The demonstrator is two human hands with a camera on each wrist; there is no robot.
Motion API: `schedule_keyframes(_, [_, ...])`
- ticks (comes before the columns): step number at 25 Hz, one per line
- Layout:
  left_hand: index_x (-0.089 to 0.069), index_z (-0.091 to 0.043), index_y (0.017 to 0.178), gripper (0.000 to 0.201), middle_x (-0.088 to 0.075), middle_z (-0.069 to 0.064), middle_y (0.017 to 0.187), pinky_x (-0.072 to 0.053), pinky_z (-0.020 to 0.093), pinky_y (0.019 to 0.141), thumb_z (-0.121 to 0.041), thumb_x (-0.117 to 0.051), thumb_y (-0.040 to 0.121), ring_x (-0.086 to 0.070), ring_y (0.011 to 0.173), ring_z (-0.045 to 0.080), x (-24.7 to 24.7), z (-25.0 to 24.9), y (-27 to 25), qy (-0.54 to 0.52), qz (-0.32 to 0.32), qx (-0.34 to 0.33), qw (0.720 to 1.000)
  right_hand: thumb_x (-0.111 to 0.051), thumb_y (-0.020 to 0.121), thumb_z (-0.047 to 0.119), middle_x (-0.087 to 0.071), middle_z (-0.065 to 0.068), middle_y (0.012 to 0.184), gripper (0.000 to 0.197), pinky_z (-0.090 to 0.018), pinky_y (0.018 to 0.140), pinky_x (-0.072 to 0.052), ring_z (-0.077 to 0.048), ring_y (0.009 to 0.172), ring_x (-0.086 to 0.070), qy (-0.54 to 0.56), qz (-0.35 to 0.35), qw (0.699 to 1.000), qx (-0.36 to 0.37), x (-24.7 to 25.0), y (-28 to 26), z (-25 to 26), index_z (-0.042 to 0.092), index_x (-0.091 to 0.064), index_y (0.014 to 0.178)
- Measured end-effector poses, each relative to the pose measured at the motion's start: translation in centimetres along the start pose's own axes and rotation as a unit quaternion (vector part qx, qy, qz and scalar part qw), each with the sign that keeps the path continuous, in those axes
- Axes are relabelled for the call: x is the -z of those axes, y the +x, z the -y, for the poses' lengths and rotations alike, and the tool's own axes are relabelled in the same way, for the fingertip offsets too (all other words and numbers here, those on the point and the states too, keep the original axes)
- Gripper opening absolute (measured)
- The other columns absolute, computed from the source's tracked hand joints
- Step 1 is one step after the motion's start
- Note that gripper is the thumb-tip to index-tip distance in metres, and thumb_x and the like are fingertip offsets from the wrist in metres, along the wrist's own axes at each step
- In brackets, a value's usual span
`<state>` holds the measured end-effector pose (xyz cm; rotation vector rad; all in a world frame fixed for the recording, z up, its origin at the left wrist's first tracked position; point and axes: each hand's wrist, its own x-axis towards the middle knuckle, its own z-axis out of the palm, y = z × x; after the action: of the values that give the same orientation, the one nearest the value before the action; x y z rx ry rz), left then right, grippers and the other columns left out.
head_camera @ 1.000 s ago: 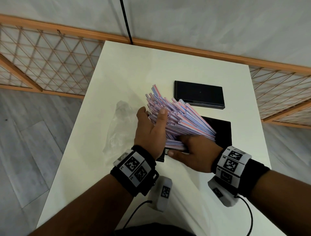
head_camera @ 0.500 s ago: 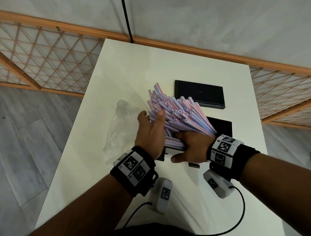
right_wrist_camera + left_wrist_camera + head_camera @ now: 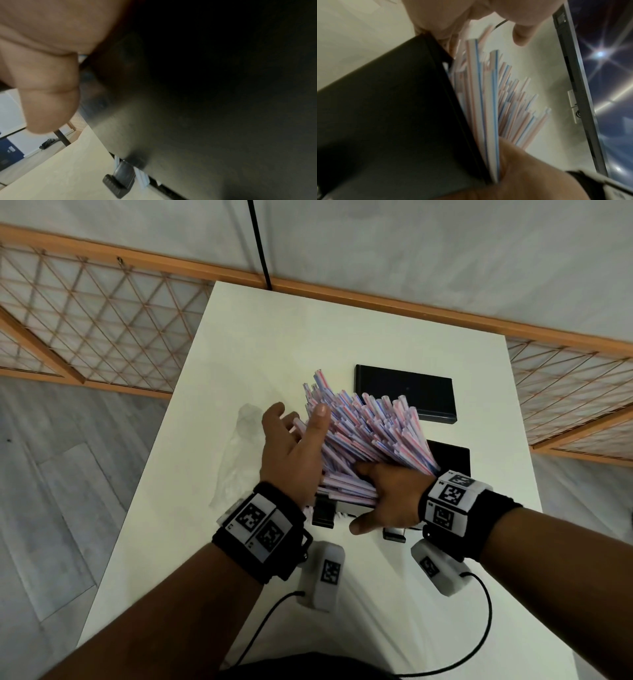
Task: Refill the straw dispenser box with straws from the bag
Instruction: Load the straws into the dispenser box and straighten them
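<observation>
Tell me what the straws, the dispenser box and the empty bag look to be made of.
Straws: look like paper or paper-wrapped, matte white with thin pink and blue stripes; plastic can't be ruled out. Dispenser box: smooth black, with a dull sheen, probably plastic; its lid on the table looks the same. Bag: thin clear plastic film, crumpled, the white table showing through.

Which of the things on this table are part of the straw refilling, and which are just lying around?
Part of the job:
- straws, fanned bundle held by both hands
- left hand, against the bundle's side
- right hand, gripping its lower end
- black dispenser box, beneath the bundle
- clear plastic bag, lying crumpled

Just lying about:
- black flat piece, possibly the box's lid
- black cable on the wall
</observation>
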<state>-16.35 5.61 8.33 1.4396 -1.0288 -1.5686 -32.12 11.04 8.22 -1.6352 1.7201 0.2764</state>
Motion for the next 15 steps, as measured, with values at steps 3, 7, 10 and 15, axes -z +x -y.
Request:
schedule_keyframes(3, [-0.03, -0.019, 0.15, 0.079, -0.051, 0.003, 0.144, -0.044, 0.021, 0.088, -0.056, -0.063, 0.089, -0.055, 0.122, 0.015, 0.4, -0.6, 0.6, 0.006, -0.012, -0.014, 1.0, -0.062, 0.054, 0.085, -0.069, 0.009, 0.104, 0.076, -0.036, 0.095, -0.05, -0.017, 0.1, -0.063, -0.018, 0.0, 1.0, -0.022, -0.2, 0.1, -0.1, 0.036, -0.062, 0.112])
schedule_keyframes(7, [-0.033, -0.013, 0.15, 0.11, -0.047, 0.009, 0.153, -0.037, 0.044, 0.116, -0.091, -0.038, 0.073, -0.046, 0.139, 0.025, 0.2, 0.0, 0.6, 0.124, 0.075, -0.019, 0.989, -0.059, 0.067, 0.084, -0.052, 0.02, 0.079, 0.048, -0.023, 0.087, -0.038, -0.009, 0.084, -0.05, -0.035, 0.007, 0.999, -0.029, 0.4, -0.5, 0.4, 0.039, -0.055, 0.083])
schedule_keyframes(10, [-0.024, -0.017, 0.155, 0.127, -0.041, 0.006, 0.157, -0.034, 0.049, 0.118, -0.102, -0.027, 0.06, -0.042, 0.143, 0.025, -0.1, 1.0, 0.3, 0.15, 0.117, -0.013, 0.982, -0.061, 0.068, 0.081, -0.052, 0.015, 0.097, 0.051, -0.026, 0.092, -0.038, -0.014, 0.101, -0.053, -0.043, -0.003, 0.999, -0.012, 0.2, -0.4, 0.9, 0.042, -0.054, 0.1])
schedule_keyframes(15, [-0.032, -0.017, 0.147, 0.1, -0.058, 0.001, 0.139, -0.044, 0.049, 0.109, -0.086, -0.04, 0.076, -0.057, 0.127, 0.021, -0.2, 1.6, 0.2, 0.119, 0.107, -0.006, 0.987, -0.075, 0.063, 0.066, -0.063, 0.011, 0.118, 0.069, -0.031, 0.102, -0.041, -0.016, 0.114, -0.056, -0.017, 0.017, 1.0, -0.006, -0.2, 0.4, 0.3, 0.036, -0.054, 0.122])
